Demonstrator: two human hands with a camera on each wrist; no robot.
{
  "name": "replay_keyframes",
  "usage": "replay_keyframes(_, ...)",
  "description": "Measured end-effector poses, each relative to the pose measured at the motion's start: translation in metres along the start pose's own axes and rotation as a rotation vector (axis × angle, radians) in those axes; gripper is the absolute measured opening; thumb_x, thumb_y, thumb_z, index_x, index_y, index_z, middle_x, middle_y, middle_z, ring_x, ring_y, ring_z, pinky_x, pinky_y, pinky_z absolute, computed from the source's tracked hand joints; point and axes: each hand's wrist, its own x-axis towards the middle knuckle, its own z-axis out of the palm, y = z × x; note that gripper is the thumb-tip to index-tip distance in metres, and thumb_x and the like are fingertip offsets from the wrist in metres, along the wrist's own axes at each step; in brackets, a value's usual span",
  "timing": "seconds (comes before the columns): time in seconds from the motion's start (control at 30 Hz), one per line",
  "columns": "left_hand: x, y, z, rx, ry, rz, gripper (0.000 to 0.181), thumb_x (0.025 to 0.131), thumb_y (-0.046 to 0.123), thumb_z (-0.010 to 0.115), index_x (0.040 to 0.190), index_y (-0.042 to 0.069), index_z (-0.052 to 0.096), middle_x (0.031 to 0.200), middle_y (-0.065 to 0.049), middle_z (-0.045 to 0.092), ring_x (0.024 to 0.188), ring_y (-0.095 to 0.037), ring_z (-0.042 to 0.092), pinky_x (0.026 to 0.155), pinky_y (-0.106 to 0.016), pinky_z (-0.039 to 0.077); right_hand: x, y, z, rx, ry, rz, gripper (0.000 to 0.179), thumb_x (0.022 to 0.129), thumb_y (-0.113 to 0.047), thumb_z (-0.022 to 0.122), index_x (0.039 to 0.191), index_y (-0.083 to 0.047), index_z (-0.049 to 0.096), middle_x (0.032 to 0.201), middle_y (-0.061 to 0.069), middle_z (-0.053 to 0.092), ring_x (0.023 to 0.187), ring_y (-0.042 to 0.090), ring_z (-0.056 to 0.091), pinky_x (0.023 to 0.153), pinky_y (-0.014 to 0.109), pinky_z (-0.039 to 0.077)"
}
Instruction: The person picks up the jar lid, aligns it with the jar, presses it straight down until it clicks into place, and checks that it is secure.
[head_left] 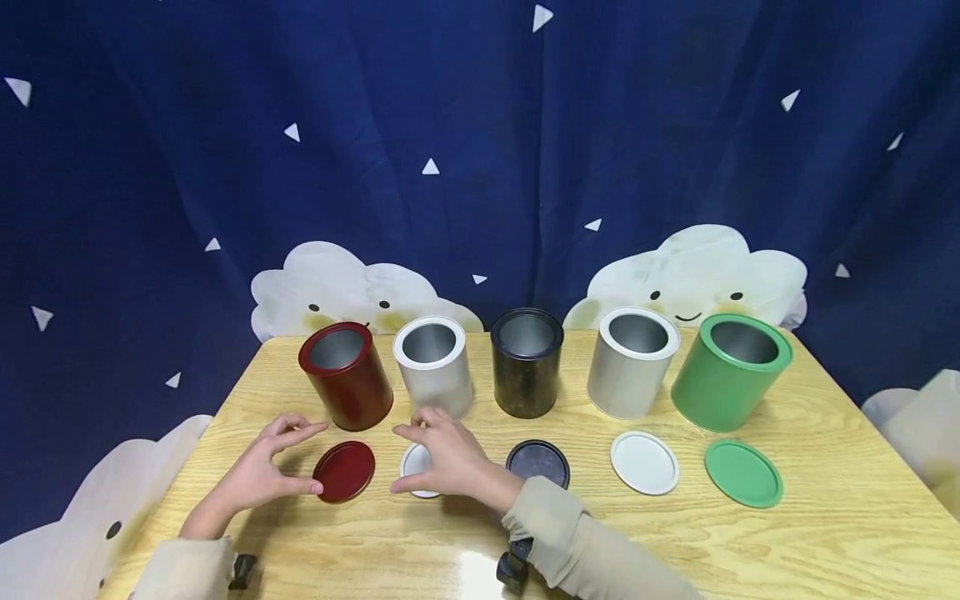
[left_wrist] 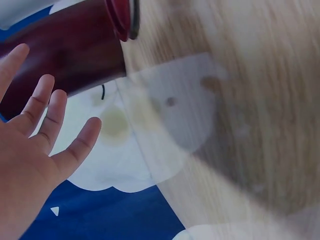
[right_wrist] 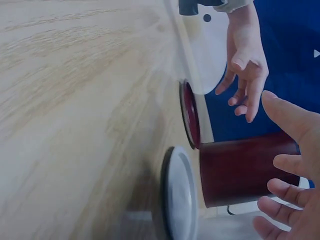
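Note:
My left hand [head_left: 262, 468] hovers beside a dark red round lid [head_left: 345, 471], its thumb tip at the lid's left edge. Its fingers are spread and hold nothing in the left wrist view. The red can [head_left: 347, 383] stands uncovered just behind that lid. Over a white lid [head_left: 415, 467] is my right hand [head_left: 453, 458], hiding the lid's right side. Thumb and fingers are apart, and in the right wrist view the white lid [right_wrist: 182, 200] lies clear of them. Behind it stands an uncovered white can [head_left: 438, 375], its lower front partly covered by the hand.
A black can [head_left: 527, 375], another white can [head_left: 626, 379] and a green can [head_left: 723, 383] continue the row, all uncovered. Before them lie a black lid [head_left: 537, 463], a white lid [head_left: 645, 463] and a green lid [head_left: 742, 473]. A blue curtain [head_left: 480, 150] hangs behind the wooden table [head_left: 840, 517].

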Motion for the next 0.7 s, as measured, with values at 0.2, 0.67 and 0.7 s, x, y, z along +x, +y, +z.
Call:
replay_keyframes(0.2, 0.001, -0.007, 0.000, 0.000, -0.037, 0.003, 0.073, 0.052, 0.018, 0.088, 0.118, 0.007, 0.061, 0.107, -0.003, 0.047, 0.099, -0.005, 0.039, 0.076, -0.026, 0.037, 0.011, -0.003, 0.017, -0.041, -0.007, -0.003, 0.069, 0.062, -0.055, 0.075, 0.120, -0.019, 0.062, 0.103, -0.001, 0.051, 0.092, 0.013, 0.046, 0.071, 0.018, 0.039)
replay_keyframes(0.67, -0.003, -0.028, 0.006, -0.038, -0.215, -0.098, 0.079, 0.057, 0.026, 0.086, 0.127, 0.007, 0.053, 0.109, -0.010, 0.046, 0.101, -0.016, 0.039, 0.080, -0.044, 0.036, 0.026, -0.012, 0.051, -0.176, -0.084, 0.058, 0.078, 0.056, -0.065, 0.073, 0.122, -0.024, 0.060, 0.100, -0.005, 0.048, 0.088, 0.011, 0.039, 0.077, 0.023, 0.032)
replay_keyframes(0.7, -0.003, -0.029, 0.006, -0.038, -0.232, -0.098, 0.079, 0.057, 0.026, 0.086, 0.127, 0.008, 0.053, 0.109, -0.011, 0.046, 0.101, -0.019, 0.040, 0.080, -0.045, 0.036, 0.027, -0.012, 0.052, -0.186, -0.091, 0.060, 0.078, 0.056, -0.065, 0.073, 0.122, -0.025, 0.059, 0.100, -0.005, 0.047, 0.088, 0.011, 0.039, 0.076, 0.023, 0.031)
